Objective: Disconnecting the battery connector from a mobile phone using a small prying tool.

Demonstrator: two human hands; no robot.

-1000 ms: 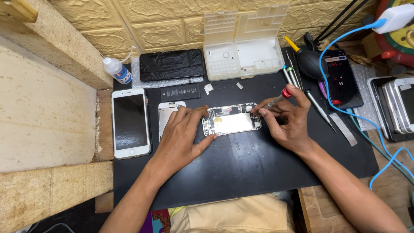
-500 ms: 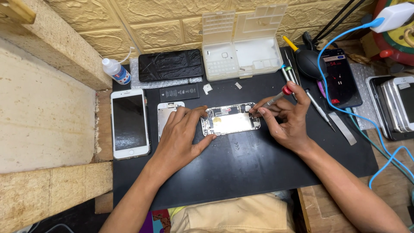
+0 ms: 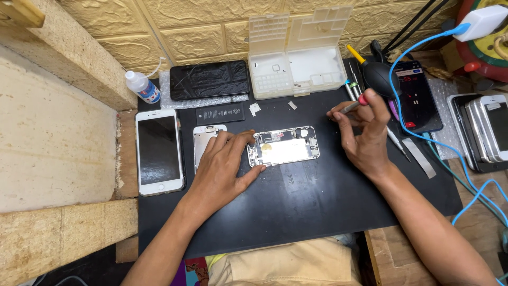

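An opened phone body (image 3: 284, 146) with bare insides lies in the middle of a black work mat (image 3: 317, 206). My left hand (image 3: 222, 169) rests flat on the mat and presses against the phone body's left end, partly covering a white screen panel (image 3: 203, 135). My right hand (image 3: 362, 130) is lifted to the right of the phone body and pinches a small screwdriver (image 3: 353, 105) with a red cap, its tip pointing left toward the mat.
A white phone (image 3: 159, 151) lies face up at the mat's left. Behind are a black battery (image 3: 221, 113), a black phone (image 3: 209, 79), a small squeeze bottle (image 3: 142, 86) and an open clear parts box (image 3: 296, 53). Tools, a blue cable (image 3: 423, 137) and several phones crowd the right.
My right hand has lifted the screwdriver off the phone body's right end and drawn back to the right. My left hand has stayed in place.
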